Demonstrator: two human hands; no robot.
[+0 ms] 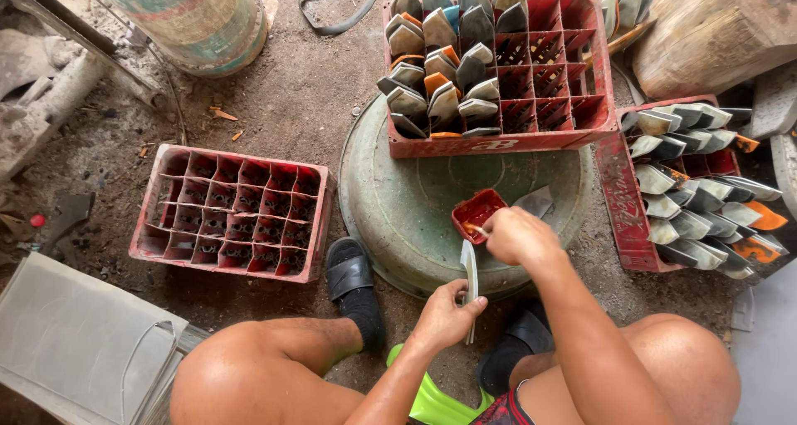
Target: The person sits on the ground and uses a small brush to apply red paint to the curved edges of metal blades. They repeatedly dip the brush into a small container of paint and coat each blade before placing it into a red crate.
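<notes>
Hands: left (444, 317) grips blade (470, 276); right (516, 236) at red tub (476, 212).

right crate (697, 184) cut off by edge

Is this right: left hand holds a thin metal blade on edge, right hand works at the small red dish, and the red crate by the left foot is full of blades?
Not quite. In the head view the red crate by the left foot has empty compartments. The rest holds: the left hand holds the thin metal blade on edge, and the right hand works at the small red dish.
</notes>
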